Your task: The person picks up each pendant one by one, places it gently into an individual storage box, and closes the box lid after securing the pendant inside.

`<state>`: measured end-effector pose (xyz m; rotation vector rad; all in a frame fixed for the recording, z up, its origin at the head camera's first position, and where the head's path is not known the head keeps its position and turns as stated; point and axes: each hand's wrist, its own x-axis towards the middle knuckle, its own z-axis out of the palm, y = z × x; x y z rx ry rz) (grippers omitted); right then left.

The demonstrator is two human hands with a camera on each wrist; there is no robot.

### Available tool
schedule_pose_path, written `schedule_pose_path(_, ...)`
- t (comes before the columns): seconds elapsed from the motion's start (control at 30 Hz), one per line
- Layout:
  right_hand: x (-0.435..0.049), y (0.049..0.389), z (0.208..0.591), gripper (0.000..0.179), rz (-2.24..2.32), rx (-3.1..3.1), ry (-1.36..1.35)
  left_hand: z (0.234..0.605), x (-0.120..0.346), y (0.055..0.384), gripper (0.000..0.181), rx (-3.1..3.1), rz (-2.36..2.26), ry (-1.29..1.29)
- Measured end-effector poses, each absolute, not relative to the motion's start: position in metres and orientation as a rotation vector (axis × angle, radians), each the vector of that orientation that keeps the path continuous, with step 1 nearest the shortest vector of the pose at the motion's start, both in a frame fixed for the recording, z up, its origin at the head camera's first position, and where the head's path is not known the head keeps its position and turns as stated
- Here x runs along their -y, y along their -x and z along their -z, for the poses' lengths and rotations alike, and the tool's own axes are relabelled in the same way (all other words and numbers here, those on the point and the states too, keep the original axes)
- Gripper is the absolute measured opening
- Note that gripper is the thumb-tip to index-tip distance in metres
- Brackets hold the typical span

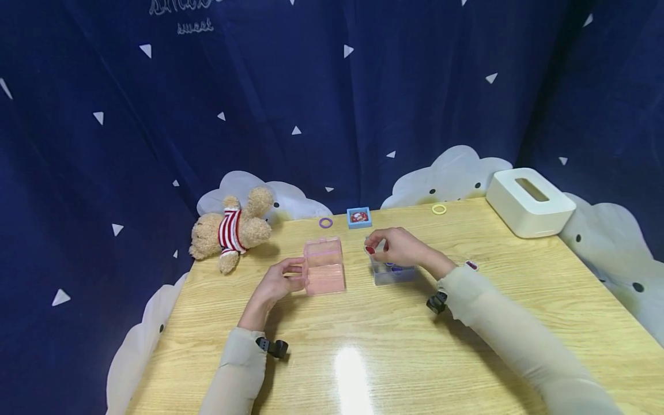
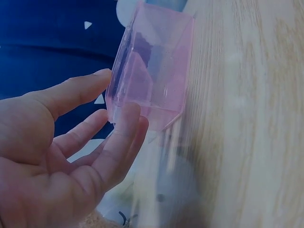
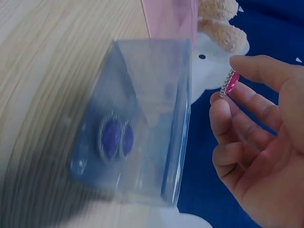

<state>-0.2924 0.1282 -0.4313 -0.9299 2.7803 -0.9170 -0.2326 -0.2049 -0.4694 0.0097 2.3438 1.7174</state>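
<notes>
Currently, I have the right hand (image 1: 398,246) pinching a red gem (image 3: 232,84) between thumb and fingers, near the rim of the blue box (image 1: 391,279). Inside that box, below the hand, lie two purple gems (image 3: 112,138). My left hand (image 1: 278,283) is relaxed, its fingertips against the pink box (image 1: 325,280) just to its right. A second gem (image 1: 471,265) lies on the bench (image 1: 306,351), right of the right hand.

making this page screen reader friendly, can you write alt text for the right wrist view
A person's right hand pinches a small pink piece edged in silver, beside a see-through bluish box holding two purple pieces. Behind are part of a pink box, two fuzzy tan plush limbs and a dark blue curtain.
</notes>
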Motion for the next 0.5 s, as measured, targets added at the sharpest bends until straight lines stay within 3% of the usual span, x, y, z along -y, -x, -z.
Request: schedule_pose_path(0.5, -0.088, 0.293, 0.437, 0.027, 0.916, -2.72, 1.019, 0.47, 0.204, 0.233, 0.059, -2.36, -1.724, -0.02)
